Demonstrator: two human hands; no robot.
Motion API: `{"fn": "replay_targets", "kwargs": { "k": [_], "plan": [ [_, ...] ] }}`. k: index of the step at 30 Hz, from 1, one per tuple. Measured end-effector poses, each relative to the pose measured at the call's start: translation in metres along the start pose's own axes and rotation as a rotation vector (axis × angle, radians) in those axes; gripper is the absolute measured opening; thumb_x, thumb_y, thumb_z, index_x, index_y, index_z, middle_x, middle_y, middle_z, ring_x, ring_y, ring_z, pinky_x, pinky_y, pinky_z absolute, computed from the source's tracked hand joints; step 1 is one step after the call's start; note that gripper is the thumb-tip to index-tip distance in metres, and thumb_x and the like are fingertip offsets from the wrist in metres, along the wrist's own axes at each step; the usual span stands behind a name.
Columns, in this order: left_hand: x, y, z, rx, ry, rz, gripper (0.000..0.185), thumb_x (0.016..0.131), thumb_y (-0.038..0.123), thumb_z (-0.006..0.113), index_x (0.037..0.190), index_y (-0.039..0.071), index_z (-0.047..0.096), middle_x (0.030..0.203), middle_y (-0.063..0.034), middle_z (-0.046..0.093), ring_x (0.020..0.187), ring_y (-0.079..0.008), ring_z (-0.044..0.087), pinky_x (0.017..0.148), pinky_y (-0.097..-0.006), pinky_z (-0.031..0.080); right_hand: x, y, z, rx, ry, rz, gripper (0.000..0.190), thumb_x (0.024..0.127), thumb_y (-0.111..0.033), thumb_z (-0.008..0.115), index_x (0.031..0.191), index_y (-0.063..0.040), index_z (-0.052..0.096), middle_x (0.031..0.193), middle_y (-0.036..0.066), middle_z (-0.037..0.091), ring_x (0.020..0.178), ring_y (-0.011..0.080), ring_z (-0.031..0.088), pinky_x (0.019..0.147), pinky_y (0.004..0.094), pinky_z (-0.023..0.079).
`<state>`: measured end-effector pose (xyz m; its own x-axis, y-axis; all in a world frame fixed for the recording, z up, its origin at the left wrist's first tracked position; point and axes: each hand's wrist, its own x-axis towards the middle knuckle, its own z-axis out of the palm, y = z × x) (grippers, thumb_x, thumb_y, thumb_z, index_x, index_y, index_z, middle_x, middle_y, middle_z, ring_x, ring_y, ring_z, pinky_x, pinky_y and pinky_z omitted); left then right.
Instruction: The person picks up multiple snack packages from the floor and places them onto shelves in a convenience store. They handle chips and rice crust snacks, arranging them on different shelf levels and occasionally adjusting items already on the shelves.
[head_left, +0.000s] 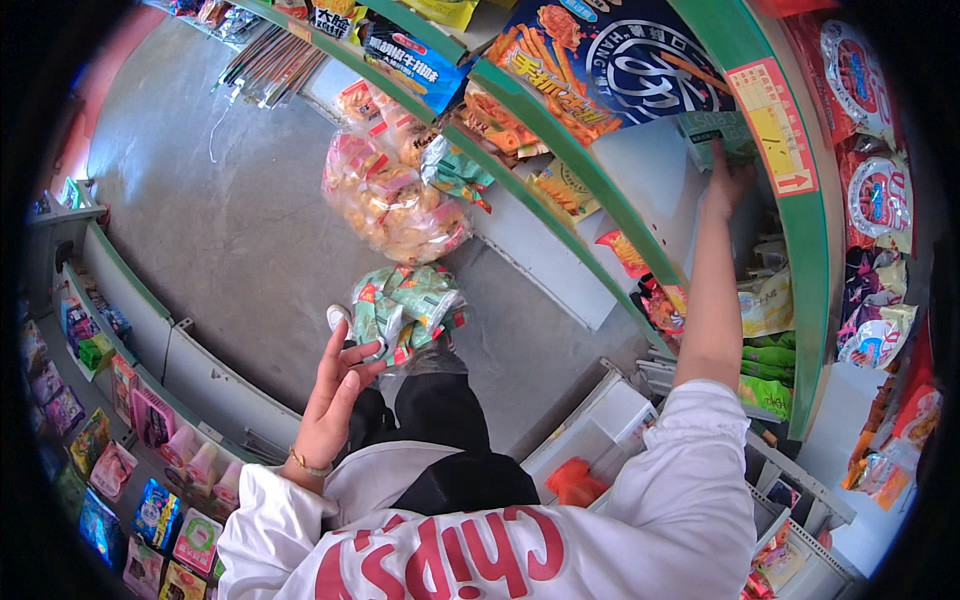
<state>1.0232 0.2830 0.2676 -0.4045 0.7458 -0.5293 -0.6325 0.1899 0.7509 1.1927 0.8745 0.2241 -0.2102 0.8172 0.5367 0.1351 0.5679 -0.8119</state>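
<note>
My right hand (729, 184) reaches deep into a green-edged shelf on the right and holds a green snack packet (709, 142) there. Its index finger lies across the packet's face, and part of the hand is in shade. Held over my legs, my left hand (334, 401) is empty with its fingers apart. Just beyond its fingertips is a clear plastic bag of green snack packets (409, 307), near my feet. A larger clear bag of orange and pink snack packs (397, 199) sits farther along the floor, with loose green packets (454, 169) against it.
Large blue snack bags (555, 67) stand at the back of the shelf. The shelf's green edge (799, 300) curves close beside my right arm. A red plastic bag (576, 480) lies in a white bin area at lower right. Another stocked shelf (124, 277) runs along the left.
</note>
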Motion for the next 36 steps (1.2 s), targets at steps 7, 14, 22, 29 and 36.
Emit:
{"fn": "replay_targets", "kwargs": {
  "k": [7, 14, 22, 29, 36],
  "plan": [
    [-0.01, -0.006, -0.017, 0.026, 0.038, 0.005, 0.059, 0.099, 0.027, 0.038, 0.148, 0.011, 0.01, 0.135, -0.012, 0.042, 0.118, -0.0206, 0.048, 0.102, -0.0354, 0.035, -0.068, -0.092, -0.009, -0.173, 0.251, 0.096, 0.026, 0.082, -0.017, 0.07, 0.09, -0.003, 0.05, 0.08, 0.004, 0.055, 0.075, 0.0154, 0.05, 0.071, 0.029, 0.042],
    [-0.02, -0.034, -0.064, -0.086, 0.16, -0.062, 0.059, 0.098, 0.022, 0.039, 0.147, 0.01, 0.009, 0.133, -0.0138, 0.043, 0.117, -0.0217, 0.048, 0.103, -0.0359, 0.035, -0.386, -0.097, 0.063, 0.136, -1.075, 0.97, 0.017, 0.092, -0.013, 0.055, 0.101, 0.0, 0.06, 0.089, 0.008, 0.064, 0.075, 0.0139, 0.064, 0.066, 0.0261, 0.053],
    [-0.042, -0.089, -0.127, -0.106, 0.342, -0.209, 0.061, 0.098, 0.026, 0.04, 0.147, 0.01, 0.009, 0.131, -0.0117, 0.046, 0.115, -0.0213, 0.05, 0.102, -0.037, 0.035, -0.62, 0.079, 0.107, -0.7, -0.812, 1.348, 0.04, 0.075, -0.034, 0.073, 0.093, 0.0, 0.066, 0.084, 0.009, 0.066, 0.076, 0.0196, 0.065, 0.066, 0.0331, 0.051],
    [-0.044, -0.097, -0.142, -0.11, 0.33, -0.248, 0.058, 0.098, 0.025, 0.038, 0.147, 0.009, 0.012, 0.129, -0.011, 0.047, 0.116, -0.0208, 0.05, 0.102, -0.0355, 0.036, -0.61, 0.07, 0.095, -0.873, -0.946, 1.09, 0.03, 0.084, -0.023, 0.063, 0.102, 0.001, 0.062, 0.096, 0.014, 0.066, 0.088, 0.0248, 0.064, 0.074, 0.0376, 0.047],
    [-0.038, -0.054, -0.128, -0.22, 0.331, -0.208, 0.043, 0.099, 0.025, 0.039, 0.137, 0.005, 0.037, 0.122, -0.0069, 0.054, 0.113, -0.0154, 0.051, 0.1, -0.0299, 0.037, -0.476, -0.146, 0.036, 0.076, -0.707, 1.147, 0.025, 0.095, -0.018, 0.05, 0.111, 0.0, 0.054, 0.105, 0.004, 0.059, 0.095, 0.0087, 0.052, 0.082, 0.0281, 0.043]
  ]
}}
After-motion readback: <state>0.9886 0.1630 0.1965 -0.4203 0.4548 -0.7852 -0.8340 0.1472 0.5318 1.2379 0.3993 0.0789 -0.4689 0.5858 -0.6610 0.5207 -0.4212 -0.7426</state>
